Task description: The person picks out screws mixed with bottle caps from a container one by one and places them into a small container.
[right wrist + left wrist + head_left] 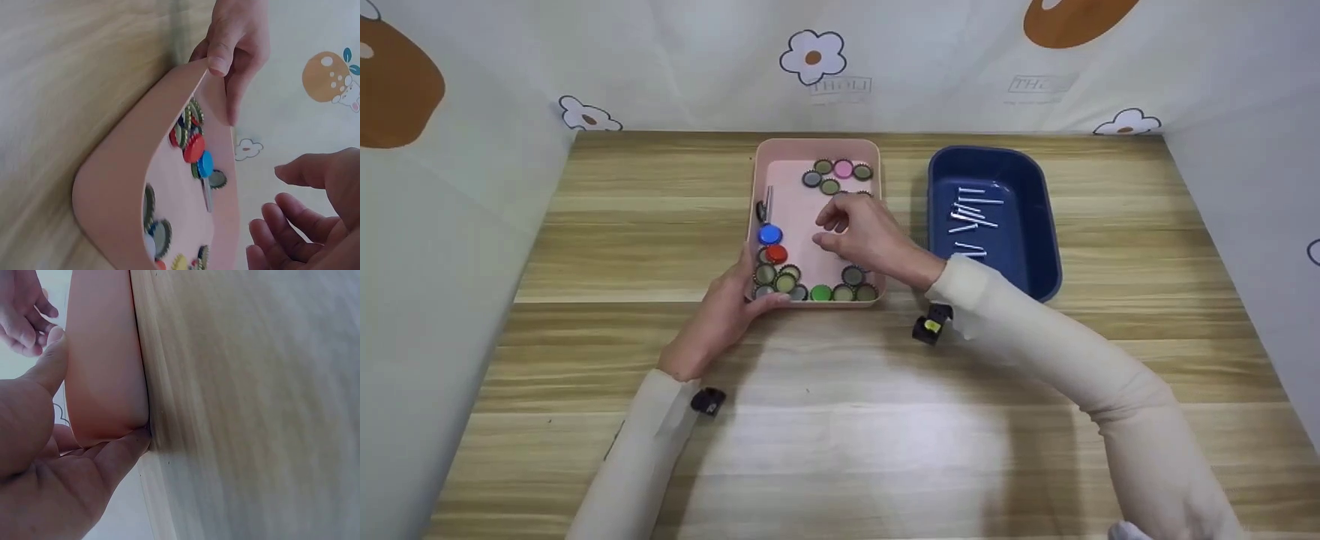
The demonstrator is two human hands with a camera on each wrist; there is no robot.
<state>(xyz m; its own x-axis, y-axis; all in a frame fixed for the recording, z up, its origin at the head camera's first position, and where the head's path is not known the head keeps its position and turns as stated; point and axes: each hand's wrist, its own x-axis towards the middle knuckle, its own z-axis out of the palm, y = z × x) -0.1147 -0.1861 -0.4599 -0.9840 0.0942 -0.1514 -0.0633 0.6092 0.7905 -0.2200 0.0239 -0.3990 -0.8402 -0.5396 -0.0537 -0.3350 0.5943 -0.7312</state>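
My left hand [718, 319] grips the near left corner of a pink tray [870, 303], thumb at the near rim and fingers round the outer wall. Over the middle of that tray is my right hand [864, 232], its fingers loosely bent and nothing between them in the right wrist view. Bottle caps lie in the tray: a blue cap [769, 234], a red cap [776, 253], a green cap [820, 292], a pink cap [844, 169] and several with their hollow sides up. A silver screw [769, 201] lies along the left wall, beside the blue cap.
Right of the pink tray stands a dark blue tray [1024, 169] with several silver screws [976, 211] on its floor. My right forearm crosses its near left corner. Both trays stand on a wooden table [825, 420] backed by a patterned curtain [697, 67].
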